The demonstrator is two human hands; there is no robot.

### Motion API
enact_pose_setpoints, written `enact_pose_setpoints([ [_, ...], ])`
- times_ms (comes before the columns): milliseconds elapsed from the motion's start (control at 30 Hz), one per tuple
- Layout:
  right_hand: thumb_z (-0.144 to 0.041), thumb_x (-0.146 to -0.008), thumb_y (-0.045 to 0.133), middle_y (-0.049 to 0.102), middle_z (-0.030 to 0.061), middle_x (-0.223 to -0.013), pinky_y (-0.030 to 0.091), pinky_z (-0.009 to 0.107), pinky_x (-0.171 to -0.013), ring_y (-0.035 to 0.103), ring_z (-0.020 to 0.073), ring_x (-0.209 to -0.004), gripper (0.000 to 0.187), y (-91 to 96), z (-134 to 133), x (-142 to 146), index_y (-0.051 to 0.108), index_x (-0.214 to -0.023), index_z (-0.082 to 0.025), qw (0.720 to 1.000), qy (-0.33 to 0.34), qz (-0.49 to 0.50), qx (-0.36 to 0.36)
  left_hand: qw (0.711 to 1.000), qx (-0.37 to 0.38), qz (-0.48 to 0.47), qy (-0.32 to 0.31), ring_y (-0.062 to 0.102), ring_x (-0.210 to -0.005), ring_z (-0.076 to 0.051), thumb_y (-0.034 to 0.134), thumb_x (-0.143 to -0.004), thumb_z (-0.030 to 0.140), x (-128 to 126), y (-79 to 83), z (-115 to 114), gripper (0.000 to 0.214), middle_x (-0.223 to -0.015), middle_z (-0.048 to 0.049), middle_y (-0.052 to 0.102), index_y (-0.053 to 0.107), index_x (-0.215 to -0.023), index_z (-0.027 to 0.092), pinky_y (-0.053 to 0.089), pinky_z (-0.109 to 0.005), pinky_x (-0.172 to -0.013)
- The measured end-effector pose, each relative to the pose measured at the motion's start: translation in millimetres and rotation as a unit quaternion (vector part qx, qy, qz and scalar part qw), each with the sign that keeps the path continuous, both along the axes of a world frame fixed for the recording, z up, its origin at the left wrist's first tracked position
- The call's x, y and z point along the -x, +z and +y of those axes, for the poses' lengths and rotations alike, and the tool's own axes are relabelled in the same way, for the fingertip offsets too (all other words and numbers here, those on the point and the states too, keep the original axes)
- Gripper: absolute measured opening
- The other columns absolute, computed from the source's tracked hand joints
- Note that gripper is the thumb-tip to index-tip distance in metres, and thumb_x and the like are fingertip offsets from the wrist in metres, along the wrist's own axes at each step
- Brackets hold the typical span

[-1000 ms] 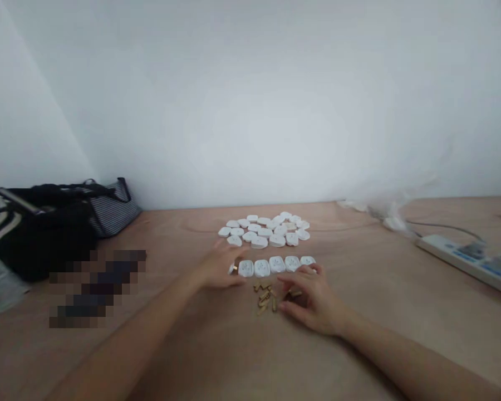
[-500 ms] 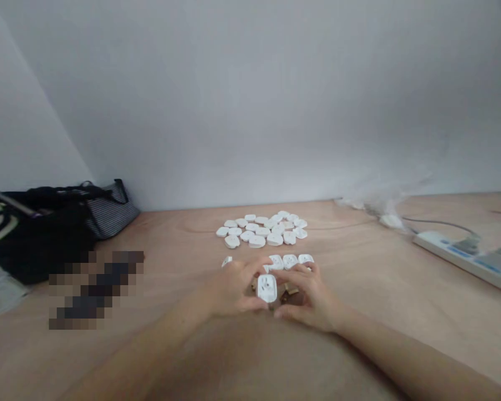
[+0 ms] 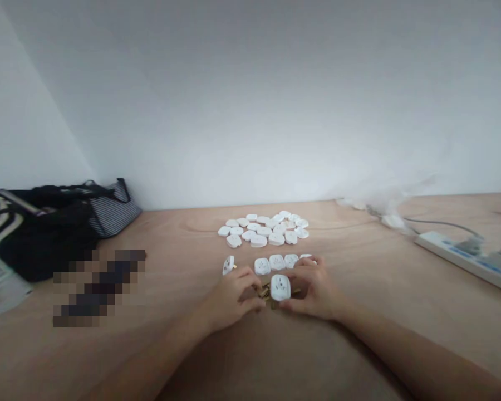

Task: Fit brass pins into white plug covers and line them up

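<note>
My right hand [image 3: 317,289] pinches a small white plug cover [image 3: 280,287] and holds it upright just above the wooden table [image 3: 359,334]. My left hand [image 3: 234,295] is curled beside it, fingertips over a small heap of brass pins [image 3: 265,293]; what those fingers hold is hidden. Behind the hands is a short row of white covers [image 3: 276,262], and one cover [image 3: 228,264] lies tipped on its edge at the left. Farther back sits a pile of several white covers [image 3: 264,229].
A black and striped bag [image 3: 45,223] sits at the left against the wall, with a blurred-out dark object [image 3: 98,287] in front of it. A white power strip [image 3: 467,259] with cables lies at the right. A crumpled clear plastic bag [image 3: 384,206] lies near the wall.
My left hand took a white cover from the row and brought it near; it now sits in my right hand's fingers. One cover at the row's left end tipped onto its edge.
</note>
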State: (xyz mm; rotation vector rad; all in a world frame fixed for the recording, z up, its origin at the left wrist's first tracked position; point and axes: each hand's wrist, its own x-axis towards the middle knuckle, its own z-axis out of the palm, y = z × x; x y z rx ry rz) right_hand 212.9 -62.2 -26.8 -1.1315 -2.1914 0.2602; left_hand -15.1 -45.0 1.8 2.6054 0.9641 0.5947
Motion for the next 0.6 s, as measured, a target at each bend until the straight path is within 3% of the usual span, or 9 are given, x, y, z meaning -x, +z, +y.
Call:
enact_pose_setpoints([
  [100,-0.046,-0.065,0.071,0.068,-0.0001,-0.083,0.026,0.043,-0.09,0.057,0.0222,-0.087,0.039,-4.8,3.9,-2.6,0.066,-0.099,-0.029,1.0,-0.029,0.005,-0.009,1.0,0.01,0.02,0.001,0.057,-0.085,-0.018,0.055,-0.086,0.023,0.9,-4.8,0.9,0.01,-0.089,-0.0044,0.059,0.064,-0.087,0.019,0.043,-0.028,-0.077],
  [300,-0.043,-0.066,0.071,0.068,-0.0009,-0.078,0.026,0.042,-0.09,0.057,0.021,-0.084,0.038,-3.5,2.4,0.1,0.065,-0.101,-0.029,1.0,-0.009,-0.006,-0.026,0.999,0.026,0.025,-0.014,0.057,-0.086,-0.019,0.058,-0.083,0.023,-0.4,-12.4,2.0,0.018,-0.093,-0.0058,0.061,0.065,-0.1,0.019,0.045,-0.028,-0.075],
  [600,-0.04,-0.066,0.07,0.068,-0.0026,-0.079,0.025,0.042,-0.091,0.057,0.0206,-0.085,0.039,-2.7,1.2,0.7,0.063,-0.104,-0.03,1.0,-0.009,-0.001,-0.016,0.999,0.033,-0.016,0.018,0.057,-0.076,-0.017,0.058,-0.083,0.021,3.9,-16.1,4.1,0.007,-0.082,-0.0036,0.061,0.064,-0.082,0.017,0.044,-0.027,-0.069],
])
